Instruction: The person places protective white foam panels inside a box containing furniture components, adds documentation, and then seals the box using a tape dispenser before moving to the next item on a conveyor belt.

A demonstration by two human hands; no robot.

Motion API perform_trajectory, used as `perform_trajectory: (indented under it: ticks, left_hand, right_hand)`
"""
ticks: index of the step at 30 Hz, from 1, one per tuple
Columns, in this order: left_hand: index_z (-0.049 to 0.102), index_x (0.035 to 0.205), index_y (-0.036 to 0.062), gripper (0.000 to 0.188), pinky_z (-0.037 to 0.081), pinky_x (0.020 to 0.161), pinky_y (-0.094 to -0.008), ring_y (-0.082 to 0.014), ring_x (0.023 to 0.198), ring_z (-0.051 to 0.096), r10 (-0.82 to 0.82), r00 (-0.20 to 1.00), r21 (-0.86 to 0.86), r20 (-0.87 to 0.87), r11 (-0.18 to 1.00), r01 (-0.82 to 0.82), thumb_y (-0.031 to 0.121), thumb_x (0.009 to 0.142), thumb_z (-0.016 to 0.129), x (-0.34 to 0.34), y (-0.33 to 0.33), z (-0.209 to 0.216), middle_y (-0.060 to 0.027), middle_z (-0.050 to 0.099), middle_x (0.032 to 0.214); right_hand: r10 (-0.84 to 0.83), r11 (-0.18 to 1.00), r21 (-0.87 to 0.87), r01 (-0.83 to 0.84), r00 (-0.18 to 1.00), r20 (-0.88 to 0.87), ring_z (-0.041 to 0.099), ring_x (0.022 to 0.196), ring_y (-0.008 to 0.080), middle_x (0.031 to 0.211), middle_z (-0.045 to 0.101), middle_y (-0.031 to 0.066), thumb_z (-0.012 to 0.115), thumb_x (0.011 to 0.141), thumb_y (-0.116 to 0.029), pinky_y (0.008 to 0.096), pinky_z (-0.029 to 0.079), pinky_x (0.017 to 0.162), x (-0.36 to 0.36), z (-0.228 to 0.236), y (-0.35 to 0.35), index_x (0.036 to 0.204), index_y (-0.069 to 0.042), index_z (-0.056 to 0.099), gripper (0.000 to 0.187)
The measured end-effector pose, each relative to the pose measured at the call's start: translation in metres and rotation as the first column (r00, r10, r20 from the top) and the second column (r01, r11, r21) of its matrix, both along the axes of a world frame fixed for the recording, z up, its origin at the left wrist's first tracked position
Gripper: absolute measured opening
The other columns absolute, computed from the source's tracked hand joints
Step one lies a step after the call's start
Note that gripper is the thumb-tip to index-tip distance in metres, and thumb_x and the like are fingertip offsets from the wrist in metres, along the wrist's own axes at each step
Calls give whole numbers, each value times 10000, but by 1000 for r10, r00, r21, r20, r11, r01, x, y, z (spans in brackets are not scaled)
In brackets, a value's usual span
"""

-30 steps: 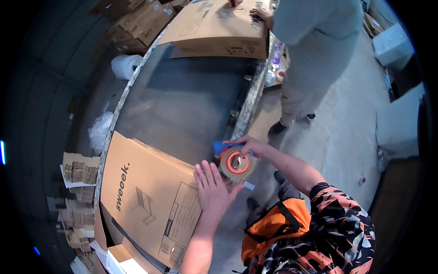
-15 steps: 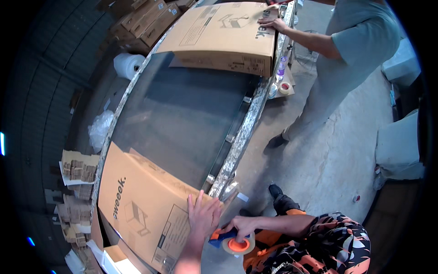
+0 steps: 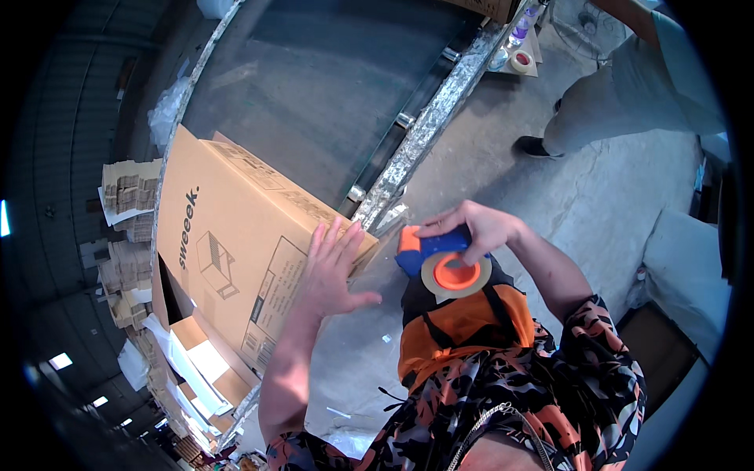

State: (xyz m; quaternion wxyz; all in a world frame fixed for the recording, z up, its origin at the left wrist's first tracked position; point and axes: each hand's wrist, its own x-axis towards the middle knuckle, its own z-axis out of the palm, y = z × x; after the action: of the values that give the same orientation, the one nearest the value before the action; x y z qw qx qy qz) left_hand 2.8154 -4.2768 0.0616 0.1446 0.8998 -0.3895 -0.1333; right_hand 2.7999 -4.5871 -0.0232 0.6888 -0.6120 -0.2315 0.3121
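A blue and orange tape gun (image 3: 444,263) is gripped in the right hand (image 3: 481,229), just off the near corner of the box (image 3: 236,243). The left hand (image 3: 334,267) is spread flat and pressed against that corner, grasping nothing. Sealing appears to be in hand; the gun would need to be brought onto the box seam. The box lies on the counter (image 3: 330,102). Beyond it a co-worker (image 3: 628,102) stands, well apart from the box. Cardboard stacks (image 3: 129,204) lie beside the box.

We had the cardboard box (image 3: 236,235) under and left of our left hand (image 3: 334,267), the tape dispenser (image 3: 444,263) in our right hand (image 3: 479,228) just beside it, and a co-worker (image 3: 628,94) well beyond the right hand.
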Motion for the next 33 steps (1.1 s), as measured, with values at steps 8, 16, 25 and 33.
perform_trajectory:
  ticks: [8, 16, 25, 33]
  left_hand:
    - [703, 900, 76, 246, 361, 1032, -490, -219, 964, 599, 107, 985, -67, 138, 993, -98, 222, 715, 774, 1, -12, -29, -35, 691, 988]
    - [698, 787, 71, 145, 360, 1057, -504, -217, 989, 600, 234, 955, -169, 184, 964, -204, 174, 713, 768, 4, -22, -29, -44, 701, 1031]
    - [659, 706, 56, 93, 346, 1081, -531, -218, 944, 626, 182, 963, -208, 198, 968, -140, 99, 694, 740, 3, -23, -29, -28, 700, 989]
    - [691, 985, 54, 321, 311, 1094, -544, -269, 1104, 586, 172, 968, -222, 183, 966, -129, 139, 676, 714, 6, -19, -37, -98, 603, 1267]
  right_hand:
    - [138, 980, -173, -101, 966, 220, 612, 1134, 321, 1314, 568, 211, 717, 488, -94, 336, 492, 931, 46, 11, -9, 1245, -117, 642, 761]
    - [395, 813, -580, -49, 778, 488, 666, 828, 332, 1054, 633, 144, 691, 555, -226, 416, 530, 729, 38, 71, 4, 1202, -153, 665, 652]
    - [891, 366, -915, -171, 347, 292, 653, 869, 327, 1105, 628, 217, 731, 641, -214, 374, 522, 615, 53, 123, 90, 1018, -39, 714, 416]
    - [969, -237, -972, -6, 72, -236, 630, 948, 371, 1013, 688, 93, 766, 678, -323, 515, 510, 806, -10, -44, 48, 1095, -183, 711, 443]
